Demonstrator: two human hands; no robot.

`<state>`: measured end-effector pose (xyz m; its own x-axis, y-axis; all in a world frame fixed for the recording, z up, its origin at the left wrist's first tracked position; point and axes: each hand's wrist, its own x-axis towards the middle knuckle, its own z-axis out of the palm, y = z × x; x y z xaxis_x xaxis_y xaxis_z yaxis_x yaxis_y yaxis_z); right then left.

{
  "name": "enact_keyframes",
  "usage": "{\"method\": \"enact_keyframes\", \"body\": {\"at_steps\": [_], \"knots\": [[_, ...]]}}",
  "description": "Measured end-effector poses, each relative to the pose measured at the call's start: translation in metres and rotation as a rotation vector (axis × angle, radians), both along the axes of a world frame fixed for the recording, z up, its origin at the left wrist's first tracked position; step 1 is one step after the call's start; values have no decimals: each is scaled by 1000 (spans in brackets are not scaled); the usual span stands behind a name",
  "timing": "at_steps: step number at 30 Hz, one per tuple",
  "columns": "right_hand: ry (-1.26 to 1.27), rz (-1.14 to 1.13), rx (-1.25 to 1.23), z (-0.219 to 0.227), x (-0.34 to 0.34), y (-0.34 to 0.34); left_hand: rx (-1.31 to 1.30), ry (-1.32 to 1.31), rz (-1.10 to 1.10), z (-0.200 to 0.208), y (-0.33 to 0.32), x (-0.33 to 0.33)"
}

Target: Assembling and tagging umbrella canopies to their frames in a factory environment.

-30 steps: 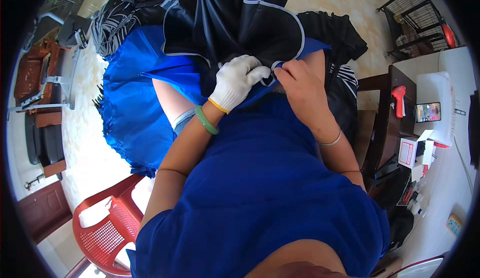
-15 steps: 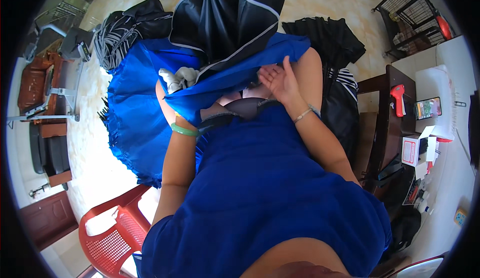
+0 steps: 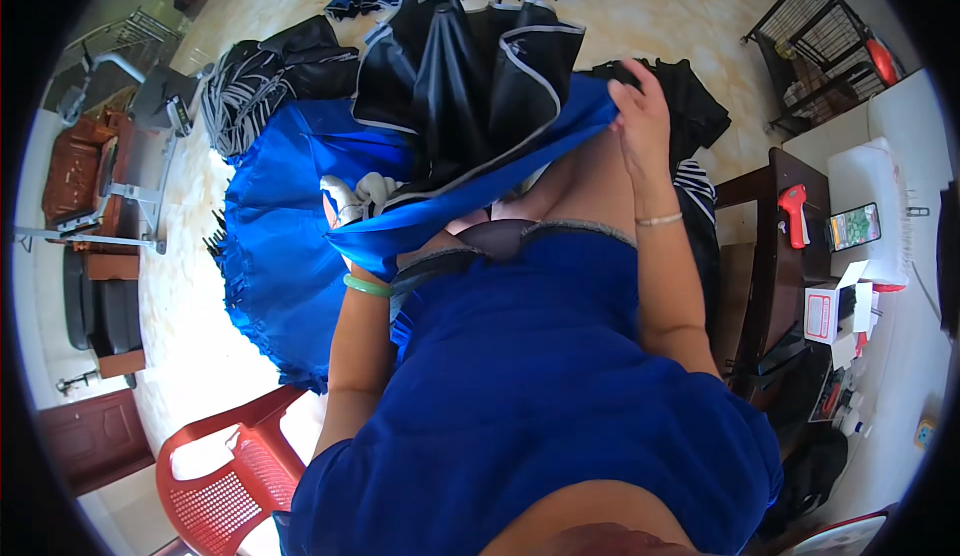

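A blue and black cloth with grey edging, which looks like an umbrella canopy (image 3: 470,86), lies across my lap, its black side bunched up in pleats. My left hand (image 3: 350,201), in a grey-white glove, is closed on the left end of the blue border, which covers part of the hand and wrist. Out to the right, my right hand (image 3: 642,121) is bare and pinches the border's far right end between thumb and fingers. Between the two hands the blue border runs in a long slanting band above my thighs.
Blue fabric (image 3: 270,246) is piled at my left, with black striped fabric (image 3: 255,81) beyond it. More black fabric (image 3: 685,101) lies at my right. A red plastic chair (image 3: 235,476) stands behind left; a dark table (image 3: 790,216) at right holds a red-handled tool (image 3: 794,214).
My right hand has moved up and to the right, from open over the cloth to pinching its right end. The border is now stretched straighter. My left hand keeps its hold.
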<state>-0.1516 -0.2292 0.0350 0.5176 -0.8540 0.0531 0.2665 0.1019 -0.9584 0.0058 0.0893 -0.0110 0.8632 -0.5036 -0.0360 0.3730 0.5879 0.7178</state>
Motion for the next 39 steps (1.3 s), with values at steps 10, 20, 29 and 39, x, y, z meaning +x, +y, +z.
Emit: {"method": "enact_keyframes", "body": {"at_steps": [10,20,29,39], "knots": [[51,697,-910,33,33,65,-83,-232,-516,30,-31,17],[-65,529,-625,35,18,128,492,-1110,546,165,-15,4],[40,574,-657,35,-21,124,731,-1280,-221,94,-51,-71],[-24,669,134,25,-56,80,570,-1125,-471,66,-74,-46]]}}
